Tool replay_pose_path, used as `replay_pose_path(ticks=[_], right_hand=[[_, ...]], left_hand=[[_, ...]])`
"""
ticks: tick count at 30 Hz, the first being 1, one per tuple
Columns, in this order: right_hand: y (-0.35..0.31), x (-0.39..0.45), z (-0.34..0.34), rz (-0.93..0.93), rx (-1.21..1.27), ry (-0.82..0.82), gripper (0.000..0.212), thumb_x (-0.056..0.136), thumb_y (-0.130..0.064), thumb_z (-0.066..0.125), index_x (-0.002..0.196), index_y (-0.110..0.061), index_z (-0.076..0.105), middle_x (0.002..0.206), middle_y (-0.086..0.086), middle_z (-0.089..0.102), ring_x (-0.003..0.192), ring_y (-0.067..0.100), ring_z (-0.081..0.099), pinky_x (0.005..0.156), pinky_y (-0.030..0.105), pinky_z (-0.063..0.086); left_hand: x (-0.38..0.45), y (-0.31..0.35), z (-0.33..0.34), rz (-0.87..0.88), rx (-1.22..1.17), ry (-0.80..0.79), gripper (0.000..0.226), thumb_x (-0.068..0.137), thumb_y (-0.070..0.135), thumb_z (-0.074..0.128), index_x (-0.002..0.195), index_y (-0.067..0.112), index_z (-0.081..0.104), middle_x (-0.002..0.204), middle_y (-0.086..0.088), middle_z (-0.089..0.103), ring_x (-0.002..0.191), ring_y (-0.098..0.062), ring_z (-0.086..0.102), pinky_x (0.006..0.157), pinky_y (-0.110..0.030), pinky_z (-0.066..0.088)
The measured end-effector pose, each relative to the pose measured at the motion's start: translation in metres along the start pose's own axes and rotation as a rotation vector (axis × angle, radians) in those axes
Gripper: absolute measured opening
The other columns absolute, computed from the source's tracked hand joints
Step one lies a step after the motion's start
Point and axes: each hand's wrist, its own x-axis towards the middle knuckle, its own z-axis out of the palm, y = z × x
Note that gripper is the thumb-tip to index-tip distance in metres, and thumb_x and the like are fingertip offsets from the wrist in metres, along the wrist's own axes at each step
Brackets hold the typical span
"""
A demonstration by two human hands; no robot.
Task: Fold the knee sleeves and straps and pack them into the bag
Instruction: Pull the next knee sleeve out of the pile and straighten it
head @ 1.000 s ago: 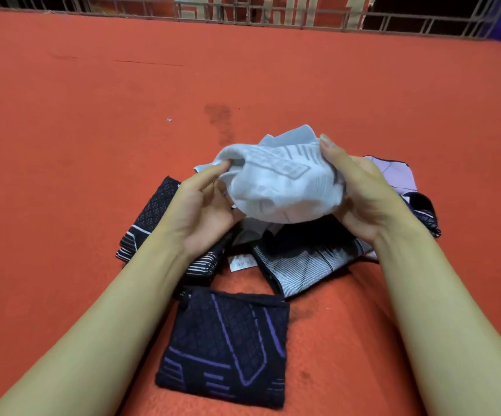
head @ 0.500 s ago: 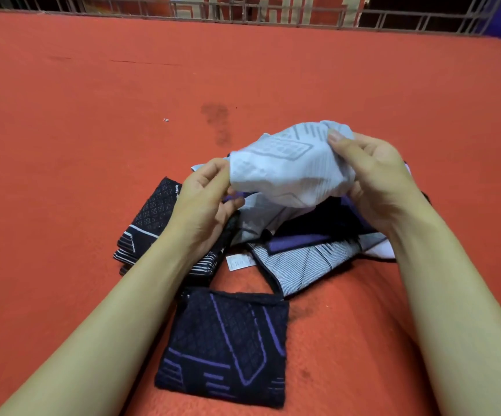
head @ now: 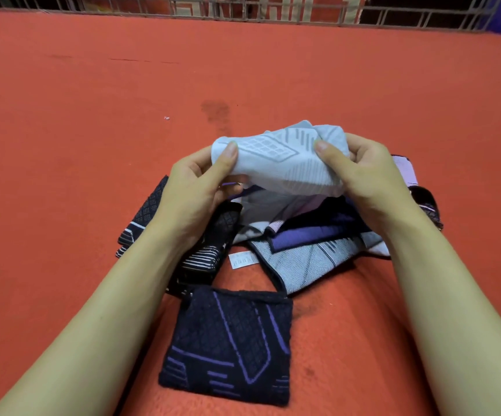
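The pale knee sleeve hangs between both hands, long axis running left to right, left hand and right hand pinching its opposite ends above the pile.

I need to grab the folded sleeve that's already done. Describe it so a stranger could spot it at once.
On the red carpet, look nearest the camera, between the two forearms. The folded sleeve lies flat there, apart from the loose pile behind it. It alone is a neat dark navy rectangle with purple lines.
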Motion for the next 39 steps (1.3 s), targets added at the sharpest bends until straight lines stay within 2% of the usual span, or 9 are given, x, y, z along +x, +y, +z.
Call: replay_pose_path(ticks=[7, 10, 15, 17, 19, 23, 31, 35, 39], right_hand=[[0.000, 0.008, -0.015, 0.153, 0.224, 0.344, 0.037, 0.097, -0.016, 0.069, 0.133, -0.016, 0.060, 0.081, -0.006, 0.068, 0.060, 0.005, 0.061, 0.050, 0.021, 0.048], [-0.004, 0.007, -0.026, 0.156, 0.203, 0.220, 0.027, 0.099, -0.010, 0.064, 0.125, -0.016, 0.066, 0.066, -0.012, 0.067, 0.049, 0.004, 0.055, 0.043, 0.019, 0.043], [-0.002, 0.001, -0.030, 0.126, -0.090, 0.041, 0.021, 0.099, -0.007, 0.059, 0.103, -0.019, 0.076, 0.068, -0.003, 0.063, 0.053, 0.010, 0.052, 0.046, 0.019, 0.042], [0.000, 0.000, -0.031, 0.100, -0.239, 0.022, 0.023, 0.099, -0.008, 0.058, 0.099, -0.021, 0.077, 0.057, -0.001, 0.052, 0.047, 0.010, 0.043, 0.044, 0.018, 0.038], [-0.001, 0.000, -0.030, 0.058, -0.315, 0.052, 0.018, 0.100, -0.018, 0.061, 0.100, -0.026, 0.077, 0.068, 0.005, 0.060, 0.057, 0.009, 0.052, 0.054, 0.019, 0.049], [-0.011, -0.002, -0.010, 0.005, -0.349, -0.068, 0.020, 0.100, -0.046, 0.062, 0.110, -0.032, 0.074, 0.107, -0.018, 0.074, 0.100, 0.000, 0.069, 0.100, 0.040, 0.055], [-0.016, -0.014, 0.024, -0.013, -0.300, -0.425, 0.037, 0.095, -0.048, 0.071, 0.126, -0.029, 0.067, 0.116, -0.015, 0.076, 0.106, 0.003, 0.072, 0.097, 0.038, 0.057], [-0.010, -0.011, 0.029, -0.049, -0.163, -0.349, 0.016, 0.106, -0.025, 0.060, 0.118, -0.019, 0.068, 0.109, -0.011, 0.076, 0.100, 0.006, 0.071, 0.091, 0.033, 0.055], [-0.015, -0.010, 0.031, -0.089, 0.007, -0.241, 0.021, 0.110, -0.024, 0.051, 0.122, -0.013, 0.064, 0.116, 0.006, 0.074, 0.109, 0.024, 0.070, 0.097, 0.046, 0.055]], left_hand=[[0.009, 0.000, -0.016, -0.046, -0.177, 0.129, 0.029, 0.107, 0.020, 0.056, 0.086, 0.012, 0.074, 0.085, -0.007, 0.072, 0.085, -0.020, 0.070, 0.087, -0.035, 0.061], [0.009, -0.001, -0.013, -0.110, -0.245, 0.101, 0.035, 0.105, 0.018, 0.058, 0.073, 0.017, 0.071, 0.088, -0.012, 0.073, 0.098, -0.035, 0.074, 0.096, -0.051, 0.060], [0.008, -0.004, -0.016, -0.085, -0.245, 0.029, 0.005, 0.101, 0.012, 0.061, 0.101, 0.007, 0.063, 0.107, -0.019, 0.068, 0.111, -0.036, 0.066, 0.097, -0.055, 0.058], [0.009, -0.005, -0.019, -0.059, -0.238, 0.049, 0.021, 0.099, 0.003, 0.059, 0.119, 0.001, 0.063, 0.115, -0.022, 0.070, 0.113, -0.035, 0.067, 0.097, -0.050, 0.058], [0.010, -0.004, -0.020, -0.047, -0.266, -0.002, 0.035, 0.098, -0.002, 0.056, 0.133, -0.007, 0.057, 0.129, -0.027, 0.067, 0.124, -0.041, 0.064, 0.105, -0.053, 0.053], [0.005, -0.003, -0.017, -0.053, -0.253, -0.105, 0.049, 0.097, 0.001, 0.059, 0.144, -0.006, 0.049, 0.139, -0.029, 0.061, 0.130, -0.041, 0.060, 0.110, -0.054, 0.050], [0.000, -0.001, -0.012, -0.042, -0.183, -0.116, 0.038, 0.097, 0.004, 0.062, 0.133, -0.003, 0.052, 0.129, -0.025, 0.067, 0.115, -0.036, 0.069, 0.100, -0.047, 0.057], [0.007, -0.001, -0.017, -0.044, -0.255, -0.108, 0.033, 0.098, 0.017, 0.064, 0.125, 0.006, 0.049, 0.128, -0.017, 0.065, 0.120, -0.031, 0.064, 0.109, -0.052, 0.050], [0.007, 0.000, -0.017, -0.175, -0.369, -0.275, 0.064, 0.102, 0.025, 0.057, 0.157, 0.000, 0.034, 0.157, -0.023, 0.046, 0.146, -0.037, 0.045, 0.120, -0.054, 0.038]])
